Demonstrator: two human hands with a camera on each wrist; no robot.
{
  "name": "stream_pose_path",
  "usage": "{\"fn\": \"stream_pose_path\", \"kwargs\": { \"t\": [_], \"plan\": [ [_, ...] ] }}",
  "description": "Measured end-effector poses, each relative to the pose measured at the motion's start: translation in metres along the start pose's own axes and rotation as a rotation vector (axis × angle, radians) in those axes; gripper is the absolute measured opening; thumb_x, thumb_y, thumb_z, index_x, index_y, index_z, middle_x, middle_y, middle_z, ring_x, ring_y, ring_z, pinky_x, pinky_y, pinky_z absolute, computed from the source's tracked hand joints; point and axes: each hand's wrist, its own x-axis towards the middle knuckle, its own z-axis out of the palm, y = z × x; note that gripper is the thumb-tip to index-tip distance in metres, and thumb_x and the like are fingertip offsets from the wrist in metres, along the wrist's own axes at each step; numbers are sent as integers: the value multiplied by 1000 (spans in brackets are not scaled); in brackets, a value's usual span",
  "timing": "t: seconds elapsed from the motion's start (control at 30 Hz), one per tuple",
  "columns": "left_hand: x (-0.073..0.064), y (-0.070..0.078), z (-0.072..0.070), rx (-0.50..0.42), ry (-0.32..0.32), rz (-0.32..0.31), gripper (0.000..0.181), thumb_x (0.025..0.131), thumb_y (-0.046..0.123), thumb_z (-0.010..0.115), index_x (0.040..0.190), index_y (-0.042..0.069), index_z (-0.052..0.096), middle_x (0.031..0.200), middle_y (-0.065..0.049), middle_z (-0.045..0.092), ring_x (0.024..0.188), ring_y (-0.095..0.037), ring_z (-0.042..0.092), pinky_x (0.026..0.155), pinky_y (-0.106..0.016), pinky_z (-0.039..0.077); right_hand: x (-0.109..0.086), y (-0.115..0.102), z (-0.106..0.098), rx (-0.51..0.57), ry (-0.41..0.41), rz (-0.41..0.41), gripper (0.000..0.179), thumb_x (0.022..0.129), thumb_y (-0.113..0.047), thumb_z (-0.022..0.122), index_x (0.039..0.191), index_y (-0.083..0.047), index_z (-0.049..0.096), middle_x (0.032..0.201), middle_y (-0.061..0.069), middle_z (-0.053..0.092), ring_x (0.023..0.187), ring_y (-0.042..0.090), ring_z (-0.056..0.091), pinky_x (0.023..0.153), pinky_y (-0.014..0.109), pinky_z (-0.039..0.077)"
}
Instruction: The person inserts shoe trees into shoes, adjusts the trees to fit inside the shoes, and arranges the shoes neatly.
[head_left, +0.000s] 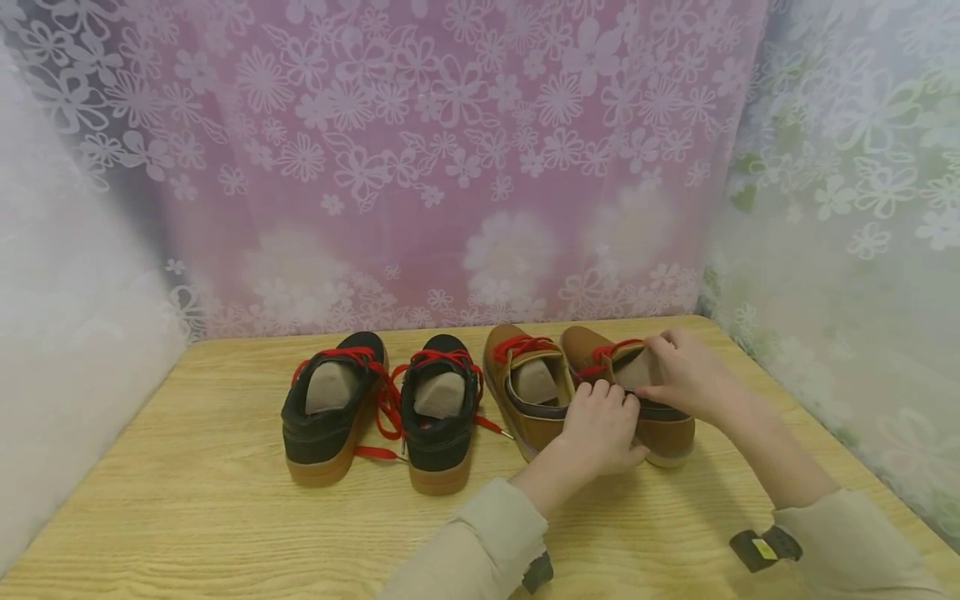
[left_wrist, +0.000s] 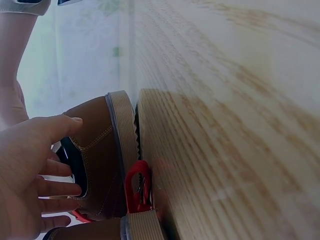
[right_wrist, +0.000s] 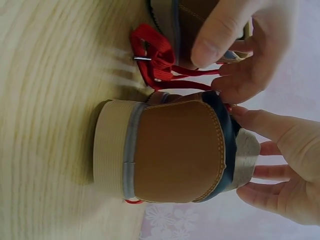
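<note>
A brown shoe [head_left: 670, 435] with red laces stands rightmost on the table, a wad of beige stuffing [right_wrist: 245, 157] in its opening. My right hand [head_left: 693, 375] is over that opening, its thumb at the collar and its fingers curved around the stuffing. Between this shoe and its brown mate [head_left: 542, 430] is my left hand [head_left: 600, 429], fingers loosely extended at the collar of the rightmost shoe. In the right wrist view, looped red laces [right_wrist: 160, 60] hang beside the left hand's thumb.
Two black shoes [head_left: 315, 442] with red laces and gum soles stand at the left on the wooden table [head_left: 225, 533]. One loose red lace end [head_left: 491, 427] reaches toward the brown pair. A pink floral curtain [head_left: 450, 167] hangs behind, with pale curtains at both sides.
</note>
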Motion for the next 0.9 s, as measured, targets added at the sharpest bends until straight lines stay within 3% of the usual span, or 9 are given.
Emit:
{"fn": "stream_pose_path", "kwargs": {
  "t": [0.9],
  "plan": [
    [0,0,2,-5,26,-2,51,79,65,52,111,26,56,99,10,53,93,-10,45,76,-25,34,4,3,22,-25,57,12,59,69,-15,81,107,12,46,94,26,43,74,35,48,65,46,44]
  ]
}}
